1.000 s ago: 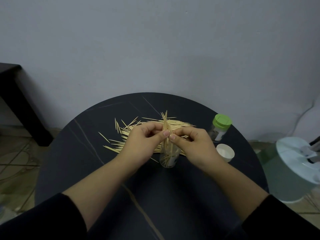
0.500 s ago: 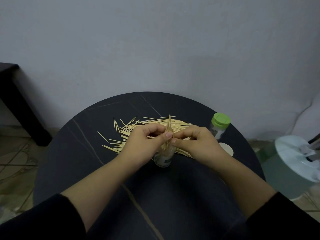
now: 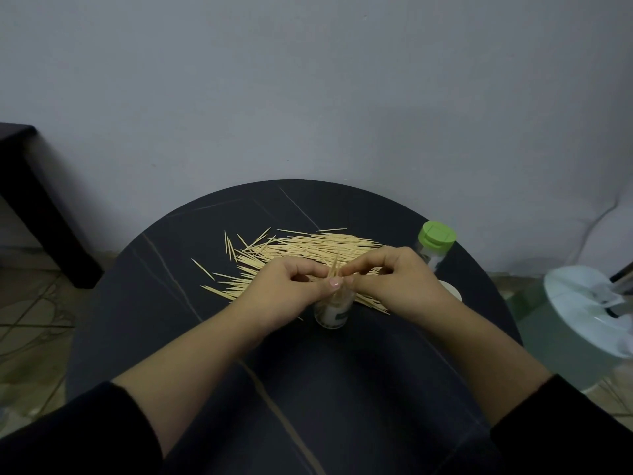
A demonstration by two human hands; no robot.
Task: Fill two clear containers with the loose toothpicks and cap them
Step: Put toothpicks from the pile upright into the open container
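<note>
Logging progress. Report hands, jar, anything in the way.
Hands: left hand and right hand both pinch a bundle over the open jar. Behind it the pile; second jar green-capped. Off, by right hand: white cap. No obstruction seen.

Round dark table (image 3: 154, 320): toothpick pile (image 3: 308, 246), open clear container (image 3: 334, 315), green-capped container (image 3: 435, 243), white cap (image 3: 452, 291)

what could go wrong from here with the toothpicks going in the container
The left hand and right hand pinch the toothpick bundle over the open container; splayed tips might catch its rim and scatter.
Neither hand seems to steady the container, so pushing down could tip it.
The right hand might nudge the white cap beside it.
</note>
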